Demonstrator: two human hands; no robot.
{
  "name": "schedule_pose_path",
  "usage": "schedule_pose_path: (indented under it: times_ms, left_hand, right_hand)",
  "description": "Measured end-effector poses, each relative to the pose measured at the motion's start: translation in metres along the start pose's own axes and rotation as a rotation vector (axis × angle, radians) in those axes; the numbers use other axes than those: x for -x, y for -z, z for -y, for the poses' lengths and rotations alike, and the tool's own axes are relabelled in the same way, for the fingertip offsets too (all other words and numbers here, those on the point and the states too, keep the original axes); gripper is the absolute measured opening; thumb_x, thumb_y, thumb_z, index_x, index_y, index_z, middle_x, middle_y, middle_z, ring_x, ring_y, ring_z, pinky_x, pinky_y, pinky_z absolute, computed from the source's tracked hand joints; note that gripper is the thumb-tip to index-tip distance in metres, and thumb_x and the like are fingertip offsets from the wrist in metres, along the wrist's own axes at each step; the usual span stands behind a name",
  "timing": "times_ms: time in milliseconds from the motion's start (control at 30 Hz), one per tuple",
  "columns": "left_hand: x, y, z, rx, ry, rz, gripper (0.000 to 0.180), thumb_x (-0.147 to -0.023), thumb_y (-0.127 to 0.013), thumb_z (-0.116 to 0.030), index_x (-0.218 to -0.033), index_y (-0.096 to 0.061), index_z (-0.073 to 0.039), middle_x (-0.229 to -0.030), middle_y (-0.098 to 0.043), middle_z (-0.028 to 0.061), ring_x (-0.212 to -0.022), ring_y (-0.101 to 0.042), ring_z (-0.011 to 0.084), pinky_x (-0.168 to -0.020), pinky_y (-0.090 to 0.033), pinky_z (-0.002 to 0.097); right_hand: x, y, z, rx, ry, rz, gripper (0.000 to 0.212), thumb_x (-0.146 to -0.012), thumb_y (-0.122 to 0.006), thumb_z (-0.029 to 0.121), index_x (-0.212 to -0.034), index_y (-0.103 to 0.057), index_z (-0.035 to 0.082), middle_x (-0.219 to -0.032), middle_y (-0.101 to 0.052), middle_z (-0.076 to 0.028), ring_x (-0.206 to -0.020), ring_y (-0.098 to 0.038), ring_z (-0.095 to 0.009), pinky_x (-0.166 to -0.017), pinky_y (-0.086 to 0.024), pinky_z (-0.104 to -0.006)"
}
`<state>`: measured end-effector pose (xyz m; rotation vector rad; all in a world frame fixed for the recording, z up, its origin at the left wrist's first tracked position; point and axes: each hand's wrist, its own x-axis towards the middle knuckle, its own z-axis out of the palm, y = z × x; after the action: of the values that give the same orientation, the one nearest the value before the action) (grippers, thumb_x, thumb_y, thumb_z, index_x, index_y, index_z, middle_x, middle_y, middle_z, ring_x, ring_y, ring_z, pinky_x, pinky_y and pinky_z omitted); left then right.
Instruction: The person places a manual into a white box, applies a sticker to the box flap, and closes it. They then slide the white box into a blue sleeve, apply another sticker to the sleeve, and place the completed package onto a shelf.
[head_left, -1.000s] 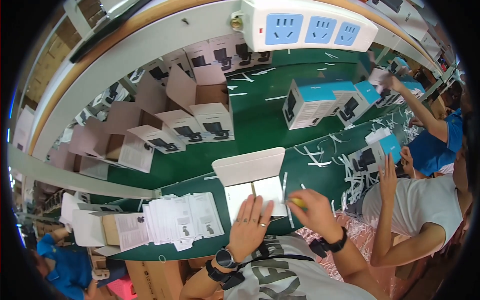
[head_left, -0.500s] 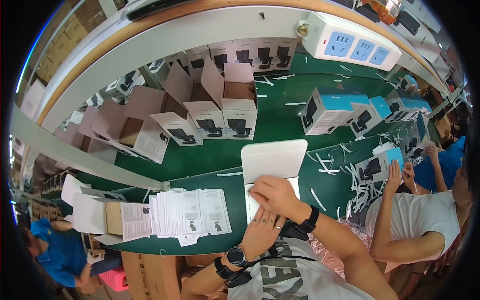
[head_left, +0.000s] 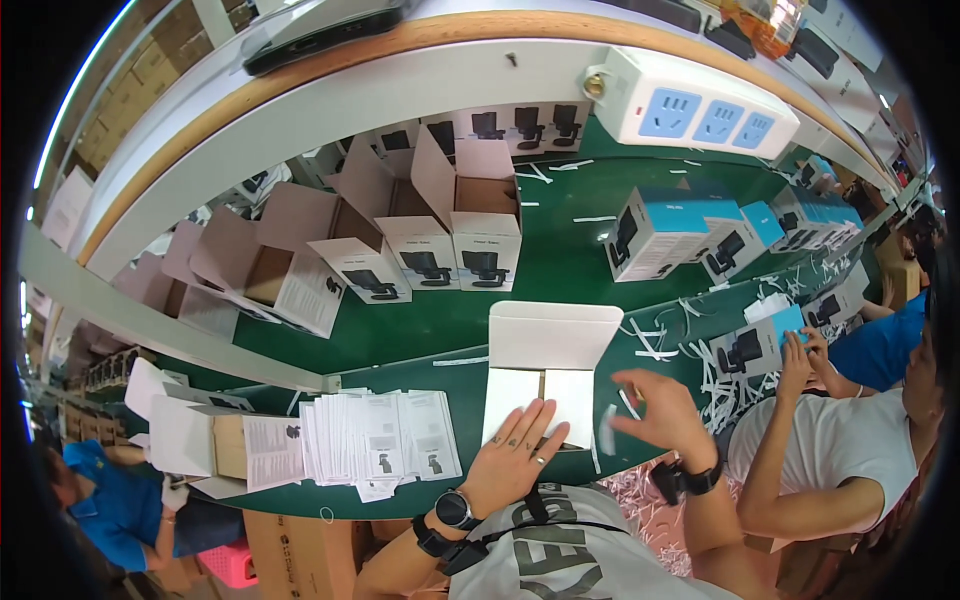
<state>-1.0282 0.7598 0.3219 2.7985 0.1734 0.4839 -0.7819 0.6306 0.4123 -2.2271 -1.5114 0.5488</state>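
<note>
In front of me a small white carton (head_left: 575, 395) has its lid (head_left: 552, 338) raised on the far side, and two white inner flaps meet at a narrow brown gap. My left hand (head_left: 520, 452) lies flat on the near part of these flaps, fingers stretched out. To the right of the carton, my right hand (head_left: 662, 412) is off the box, with thumb and index finger apart. A blurred whitish strip (head_left: 607, 430) is beside its thumb tip, seemingly loose. A stack of printed white leaflets (head_left: 372, 440) lies spread to the left.
Open cartons (head_left: 425, 255) stand in a row at back left; closed boxes with blue sides (head_left: 665, 235) stand at back right. Paper strips (head_left: 700, 385) litter the right side. A power strip (head_left: 700, 105) hangs on the shelf edge. A co-worker (head_left: 810, 450) handles a box at right.
My right hand has lifted off the carton and moved right, its fingers parting. The left hand now lies flatter on the flaps, and the view has shifted slightly.
</note>
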Motion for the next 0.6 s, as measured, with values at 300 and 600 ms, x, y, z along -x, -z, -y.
schedule_pose_path:
  times_ms: [300,600]
  left_hand:
    - [0.003,0.035,0.002,0.206,0.13,0.109,0.063,-0.089,-0.073,-0.014,-0.15,-0.057,-0.009,-0.163,-0.044,0.0236,-0.149,-0.044,0.0414,-0.124,-0.034,0.0514]
    - [0.042,0.033,0.024,1.182,0.516,-0.091,0.036,-0.101,-0.073,-0.018,-0.133,-0.066,-0.004,-0.122,-0.072,0.0122,-0.108,-0.066,0.0214,-0.094,-0.053,0.0372]
  right_hand:
    - [-0.019,-0.016,0.016,-0.724,0.059,-0.266,0.034,-0.105,-0.062,0.014,-0.135,-0.066,-0.001,-0.115,-0.074,-0.011,-0.08,-0.069,-0.022,-0.074,-0.054,-0.0359]
    - [-0.017,-0.005,0.033,-0.453,0.571,0.184,0.03,-0.105,-0.065,0.019,-0.132,-0.07,0.006,-0.127,-0.071,-0.012,-0.102,-0.071,-0.023,-0.09,-0.05,-0.0381]
